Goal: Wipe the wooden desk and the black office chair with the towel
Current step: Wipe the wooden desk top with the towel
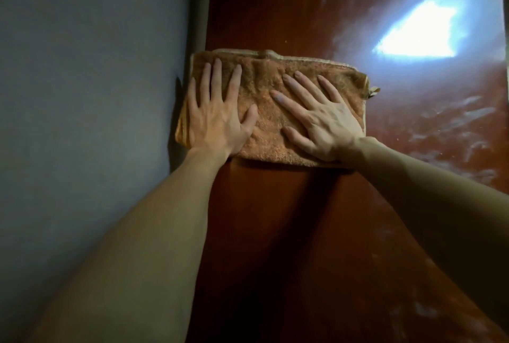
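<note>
A folded orange-brown towel (264, 100) lies flat on the dark reddish wooden desk (275, 218), its left edge against the wall. My left hand (217, 114) presses flat on the towel's left part, fingers spread. My right hand (319, 119) presses flat on its right part, fingers spread and pointing up-left. Neither hand grips the cloth. The black office chair is out of view.
A grey-blue wall (82, 95) runs along the desk's left side. A bright light glare (421, 31) reflects off the desk at the upper right. Pale dusty streaks (454, 128) cover the desk surface to the right of the towel.
</note>
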Action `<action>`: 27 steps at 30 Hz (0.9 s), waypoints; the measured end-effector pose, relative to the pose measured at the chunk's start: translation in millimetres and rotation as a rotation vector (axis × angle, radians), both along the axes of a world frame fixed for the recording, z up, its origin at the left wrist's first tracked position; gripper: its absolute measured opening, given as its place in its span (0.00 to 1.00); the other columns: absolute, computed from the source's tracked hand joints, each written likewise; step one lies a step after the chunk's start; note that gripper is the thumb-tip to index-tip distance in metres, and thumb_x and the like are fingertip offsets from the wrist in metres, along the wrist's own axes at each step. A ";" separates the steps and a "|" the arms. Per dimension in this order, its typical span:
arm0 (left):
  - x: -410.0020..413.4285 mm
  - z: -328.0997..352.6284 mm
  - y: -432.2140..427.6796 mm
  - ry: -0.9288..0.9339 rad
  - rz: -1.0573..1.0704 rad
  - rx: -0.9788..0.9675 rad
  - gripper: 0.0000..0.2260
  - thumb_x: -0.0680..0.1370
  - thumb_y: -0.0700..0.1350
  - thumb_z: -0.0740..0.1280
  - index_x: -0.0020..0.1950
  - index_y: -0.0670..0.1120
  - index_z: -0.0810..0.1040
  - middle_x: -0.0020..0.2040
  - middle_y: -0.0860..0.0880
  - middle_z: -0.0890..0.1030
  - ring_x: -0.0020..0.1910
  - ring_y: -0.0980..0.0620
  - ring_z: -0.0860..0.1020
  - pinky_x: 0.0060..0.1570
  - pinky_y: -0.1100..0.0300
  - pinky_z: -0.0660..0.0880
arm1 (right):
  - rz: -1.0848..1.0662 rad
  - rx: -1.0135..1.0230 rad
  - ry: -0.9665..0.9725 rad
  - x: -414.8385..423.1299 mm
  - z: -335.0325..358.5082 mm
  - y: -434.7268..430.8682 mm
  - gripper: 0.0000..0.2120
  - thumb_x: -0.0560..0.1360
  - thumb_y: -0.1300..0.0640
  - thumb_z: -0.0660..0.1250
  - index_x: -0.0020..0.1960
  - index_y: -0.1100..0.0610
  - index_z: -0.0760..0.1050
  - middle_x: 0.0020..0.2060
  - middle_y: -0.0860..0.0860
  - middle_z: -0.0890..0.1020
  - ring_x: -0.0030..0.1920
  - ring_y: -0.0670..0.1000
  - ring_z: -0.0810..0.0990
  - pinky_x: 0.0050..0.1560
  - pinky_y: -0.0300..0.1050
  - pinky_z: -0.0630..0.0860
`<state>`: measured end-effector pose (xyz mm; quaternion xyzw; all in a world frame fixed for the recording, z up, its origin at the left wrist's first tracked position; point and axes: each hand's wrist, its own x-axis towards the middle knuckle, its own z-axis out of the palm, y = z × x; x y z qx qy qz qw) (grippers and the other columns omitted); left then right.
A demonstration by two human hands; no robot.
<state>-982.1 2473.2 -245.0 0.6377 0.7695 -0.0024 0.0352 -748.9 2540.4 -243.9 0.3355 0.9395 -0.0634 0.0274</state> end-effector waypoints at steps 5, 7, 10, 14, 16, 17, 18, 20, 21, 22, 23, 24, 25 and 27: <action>-0.3 -3.0 -19.1 -0.020 -0.015 0.017 0.36 0.80 0.67 0.47 0.85 0.52 0.48 0.85 0.42 0.48 0.84 0.44 0.46 0.80 0.41 0.46 | -0.042 0.034 0.003 0.4 -3.6 -15.4 0.33 0.84 0.35 0.46 0.85 0.47 0.46 0.84 0.54 0.49 0.84 0.54 0.44 0.81 0.63 0.47; 3.6 -3.0 -36.2 -0.025 -0.012 0.023 0.36 0.80 0.68 0.48 0.85 0.52 0.48 0.85 0.42 0.49 0.84 0.44 0.46 0.80 0.41 0.46 | -0.067 0.035 0.008 1.2 -2.8 -29.2 0.33 0.84 0.35 0.46 0.85 0.47 0.46 0.84 0.54 0.50 0.84 0.54 0.44 0.81 0.63 0.46; 12.2 -3.0 -71.8 -0.024 -0.024 0.020 0.37 0.80 0.68 0.48 0.85 0.50 0.50 0.84 0.41 0.50 0.83 0.44 0.48 0.80 0.40 0.48 | -0.054 0.036 0.035 10.6 -2.8 -63.9 0.33 0.84 0.35 0.48 0.85 0.47 0.48 0.84 0.54 0.50 0.84 0.54 0.45 0.81 0.62 0.47; 24.0 -3.4 -118.1 0.008 0.005 0.012 0.37 0.80 0.68 0.47 0.85 0.50 0.49 0.85 0.41 0.49 0.84 0.44 0.47 0.80 0.41 0.46 | -0.017 0.034 0.051 26.0 -1.7 -104.6 0.34 0.83 0.35 0.52 0.85 0.48 0.49 0.84 0.53 0.51 0.84 0.54 0.45 0.81 0.61 0.47; 31.9 -2.6 -138.5 0.015 0.002 0.003 0.37 0.80 0.68 0.48 0.85 0.50 0.49 0.85 0.42 0.49 0.84 0.44 0.47 0.81 0.42 0.46 | -0.004 0.027 0.030 34.1 1.1 -124.9 0.35 0.83 0.35 0.52 0.85 0.48 0.48 0.84 0.53 0.50 0.84 0.54 0.44 0.81 0.62 0.47; 34.2 -2.6 -148.2 0.020 0.003 0.003 0.37 0.80 0.68 0.48 0.85 0.51 0.49 0.85 0.42 0.49 0.84 0.44 0.47 0.81 0.42 0.46 | -0.005 0.021 0.020 37.0 1.7 -136.6 0.35 0.83 0.35 0.51 0.85 0.48 0.48 0.84 0.53 0.50 0.84 0.54 0.44 0.81 0.62 0.47; 36.0 -2.7 -158.0 0.020 0.003 0.002 0.37 0.80 0.68 0.48 0.85 0.51 0.49 0.85 0.42 0.49 0.84 0.44 0.47 0.81 0.42 0.46 | -0.004 0.017 0.014 39.7 1.5 -148.0 0.35 0.83 0.35 0.51 0.85 0.48 0.48 0.84 0.53 0.49 0.84 0.54 0.44 0.81 0.62 0.46; 41.4 -3.4 -178.8 0.010 0.001 0.000 0.37 0.80 0.68 0.48 0.85 0.51 0.49 0.85 0.42 0.49 0.84 0.44 0.47 0.81 0.42 0.46 | -0.005 0.018 0.012 46.4 -0.1 -170.5 0.35 0.83 0.35 0.51 0.85 0.48 0.48 0.84 0.54 0.49 0.84 0.54 0.44 0.81 0.62 0.47; 44.7 -3.7 -190.0 0.008 0.003 0.001 0.37 0.80 0.68 0.48 0.85 0.51 0.49 0.85 0.42 0.48 0.84 0.44 0.47 0.81 0.42 0.46 | -0.007 0.021 0.010 49.4 -0.8 -181.5 0.35 0.83 0.34 0.50 0.85 0.48 0.48 0.84 0.54 0.50 0.84 0.54 0.44 0.81 0.62 0.47; 49.8 -3.8 -202.7 0.006 0.007 0.003 0.37 0.80 0.68 0.48 0.85 0.51 0.48 0.85 0.42 0.48 0.84 0.45 0.47 0.81 0.42 0.46 | -0.007 0.025 0.007 53.7 -1.2 -193.4 0.35 0.83 0.34 0.50 0.85 0.48 0.49 0.84 0.54 0.50 0.84 0.54 0.44 0.81 0.62 0.47; 53.7 -4.0 -213.8 0.004 0.016 0.002 0.37 0.80 0.68 0.47 0.85 0.52 0.48 0.85 0.42 0.48 0.84 0.45 0.47 0.81 0.43 0.46 | -0.005 0.025 0.006 56.4 -2.0 -202.6 0.35 0.83 0.34 0.50 0.85 0.48 0.49 0.84 0.54 0.50 0.84 0.54 0.44 0.81 0.62 0.47; 57.5 -3.9 -225.1 0.000 0.030 0.002 0.37 0.80 0.68 0.47 0.85 0.52 0.48 0.85 0.42 0.48 0.84 0.45 0.47 0.81 0.43 0.45 | 0.000 0.022 0.008 59.0 -2.3 -211.1 0.35 0.83 0.34 0.50 0.85 0.48 0.49 0.84 0.54 0.50 0.84 0.54 0.44 0.81 0.62 0.47; 61.3 -3.6 -236.0 -0.003 0.044 0.003 0.37 0.80 0.68 0.47 0.85 0.52 0.48 0.85 0.43 0.48 0.84 0.45 0.47 0.81 0.43 0.45 | 0.008 0.020 0.012 61.3 -2.2 -219.1 0.34 0.83 0.34 0.50 0.85 0.48 0.49 0.84 0.54 0.50 0.84 0.54 0.44 0.81 0.62 0.47; 68.1 -3.8 -258.3 0.000 0.062 0.003 0.37 0.80 0.68 0.47 0.85 0.52 0.47 0.85 0.43 0.48 0.84 0.45 0.46 0.81 0.44 0.45 | 0.022 0.018 0.018 66.6 -3.3 -238.2 0.34 0.83 0.34 0.50 0.85 0.48 0.49 0.84 0.54 0.50 0.84 0.54 0.44 0.81 0.63 0.48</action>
